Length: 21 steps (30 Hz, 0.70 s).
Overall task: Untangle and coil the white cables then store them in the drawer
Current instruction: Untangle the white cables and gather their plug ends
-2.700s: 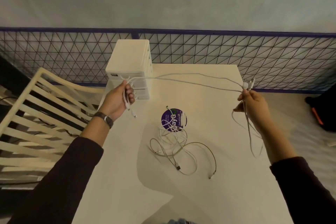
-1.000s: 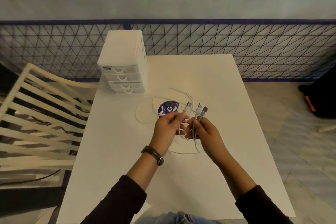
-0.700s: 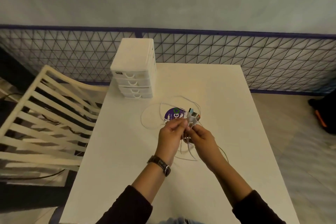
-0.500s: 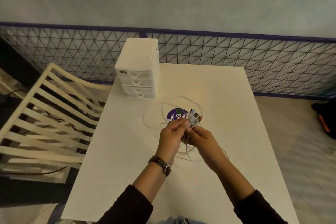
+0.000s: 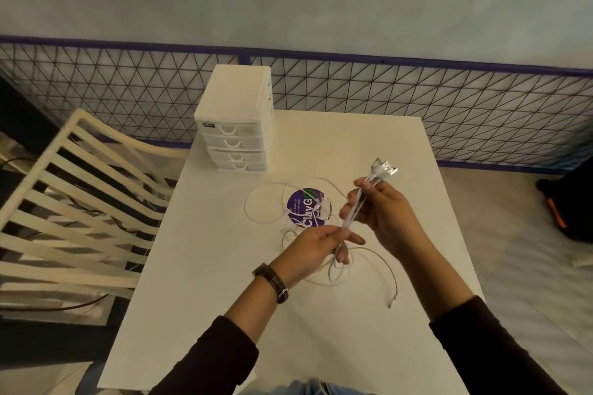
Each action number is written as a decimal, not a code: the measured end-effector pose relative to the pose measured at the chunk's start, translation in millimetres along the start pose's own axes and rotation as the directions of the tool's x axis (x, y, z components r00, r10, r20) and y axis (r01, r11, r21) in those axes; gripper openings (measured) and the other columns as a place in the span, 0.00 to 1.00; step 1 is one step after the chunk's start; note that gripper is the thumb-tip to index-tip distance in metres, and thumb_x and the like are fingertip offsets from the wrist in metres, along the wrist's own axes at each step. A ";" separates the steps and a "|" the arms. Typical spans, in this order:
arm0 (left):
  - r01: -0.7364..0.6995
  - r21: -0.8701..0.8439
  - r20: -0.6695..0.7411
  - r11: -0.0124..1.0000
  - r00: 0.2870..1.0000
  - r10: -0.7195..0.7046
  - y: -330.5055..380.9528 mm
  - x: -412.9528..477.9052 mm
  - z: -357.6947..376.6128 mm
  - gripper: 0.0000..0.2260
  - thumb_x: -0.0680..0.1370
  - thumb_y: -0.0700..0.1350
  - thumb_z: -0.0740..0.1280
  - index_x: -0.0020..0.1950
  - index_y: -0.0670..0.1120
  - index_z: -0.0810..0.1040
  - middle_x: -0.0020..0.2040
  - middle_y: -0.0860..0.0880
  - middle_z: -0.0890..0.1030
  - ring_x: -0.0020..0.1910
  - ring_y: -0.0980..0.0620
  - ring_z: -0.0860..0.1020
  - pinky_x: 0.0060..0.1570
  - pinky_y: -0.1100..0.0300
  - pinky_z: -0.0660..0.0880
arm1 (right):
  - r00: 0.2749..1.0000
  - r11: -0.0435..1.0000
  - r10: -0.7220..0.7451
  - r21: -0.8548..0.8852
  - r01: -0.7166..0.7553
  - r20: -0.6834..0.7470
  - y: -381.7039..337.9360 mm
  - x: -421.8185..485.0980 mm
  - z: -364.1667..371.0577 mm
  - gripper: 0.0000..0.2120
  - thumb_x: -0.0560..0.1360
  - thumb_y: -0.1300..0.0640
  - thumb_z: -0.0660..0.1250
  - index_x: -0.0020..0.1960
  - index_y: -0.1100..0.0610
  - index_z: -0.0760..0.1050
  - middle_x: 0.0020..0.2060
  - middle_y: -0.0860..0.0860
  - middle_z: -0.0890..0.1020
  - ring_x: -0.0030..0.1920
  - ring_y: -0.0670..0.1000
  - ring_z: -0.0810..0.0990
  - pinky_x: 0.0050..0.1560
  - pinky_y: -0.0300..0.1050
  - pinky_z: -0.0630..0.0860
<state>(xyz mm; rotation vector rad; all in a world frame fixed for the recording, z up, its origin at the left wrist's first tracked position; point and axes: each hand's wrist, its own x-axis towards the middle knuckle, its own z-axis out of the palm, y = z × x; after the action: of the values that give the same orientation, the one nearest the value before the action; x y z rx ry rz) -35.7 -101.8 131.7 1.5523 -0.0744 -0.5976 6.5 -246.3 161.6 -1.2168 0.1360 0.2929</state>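
Above the white table [image 5: 205,266], the right hand [image 5: 382,212] gripped a bunch of white cables [image 5: 354,208] just below their plugs, while the left hand [image 5: 316,245] pinched the same strands lower down. Their slack lay looped on the tabletop over a purple sticker [image 5: 303,205], near the closed drawers [image 5: 236,135].

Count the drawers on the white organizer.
4, stacked on the drawer unit at the table's far-left corner: top, second, third, bottom. All shut.

White cables [image 5: 351,215]; purple sticker [image 5: 305,207]; white drawer unit [image 5: 236,119].
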 end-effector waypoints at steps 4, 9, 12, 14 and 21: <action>-0.046 0.034 -0.027 0.998 0.999 0.047 0.5 7.4 -11.8 0.12 0.80 0.46 0.61 0.39 0.47 0.79 0.33 0.43 0.70 0.27 0.60 0.71 0.37 0.69 0.72 | 0.997 1.000 -0.008 -0.014 0.007 -0.070 -17.3 10.5 -15.4 0.09 0.81 0.60 0.52 0.47 0.58 0.69 0.25 0.50 0.68 0.23 0.47 0.66 0.26 0.40 0.70; 0.020 0.025 -0.149 0.999 0.989 -0.016 -3.1 15.2 -52.4 0.12 0.78 0.46 0.64 0.36 0.46 0.79 0.32 0.49 0.77 0.26 0.59 0.69 0.33 0.68 0.70 | 0.993 0.984 -0.008 -0.177 -0.013 -0.117 -26.5 14.9 -39.9 0.09 0.82 0.59 0.51 0.47 0.57 0.69 0.28 0.50 0.62 0.26 0.47 0.59 0.26 0.38 0.62; 0.058 0.081 -0.210 0.995 0.977 -0.040 -5.0 19.5 -76.2 0.15 0.78 0.47 0.64 0.32 0.45 0.77 0.25 0.55 0.75 0.25 0.58 0.69 0.32 0.67 0.68 | 0.992 0.950 -0.015 -0.310 -0.026 -0.128 -27.5 14.2 -51.9 0.11 0.82 0.59 0.51 0.46 0.57 0.70 0.27 0.49 0.62 0.26 0.47 0.59 0.27 0.39 0.61; 0.067 0.123 -0.256 0.990 0.966 -0.034 -6.2 22.1 -90.0 0.17 0.77 0.49 0.65 0.29 0.46 0.74 0.26 0.52 0.73 0.25 0.57 0.69 0.34 0.64 0.68 | 0.988 0.927 -0.033 -0.375 -0.025 -0.148 -27.9 13.6 -60.5 0.12 0.82 0.59 0.51 0.46 0.56 0.70 0.26 0.48 0.63 0.26 0.47 0.59 0.27 0.40 0.60; 0.087 0.258 -0.370 0.962 0.929 0.016 6.9 32.4 -122.7 0.20 0.75 0.53 0.67 0.25 0.46 0.72 0.25 0.51 0.71 0.30 0.53 0.69 0.40 0.64 0.68 | 0.966 0.750 -0.168 -0.661 -0.003 -0.195 -26.6 13.0 -86.6 0.12 0.81 0.58 0.53 0.43 0.53 0.71 0.28 0.50 0.67 0.26 0.48 0.63 0.28 0.43 0.63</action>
<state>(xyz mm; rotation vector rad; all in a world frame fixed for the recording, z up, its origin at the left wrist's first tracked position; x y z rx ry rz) 44.6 -3.8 122.1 1.9143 0.1666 -0.3212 31.4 -333.8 152.5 -1.9671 0.1999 0.1034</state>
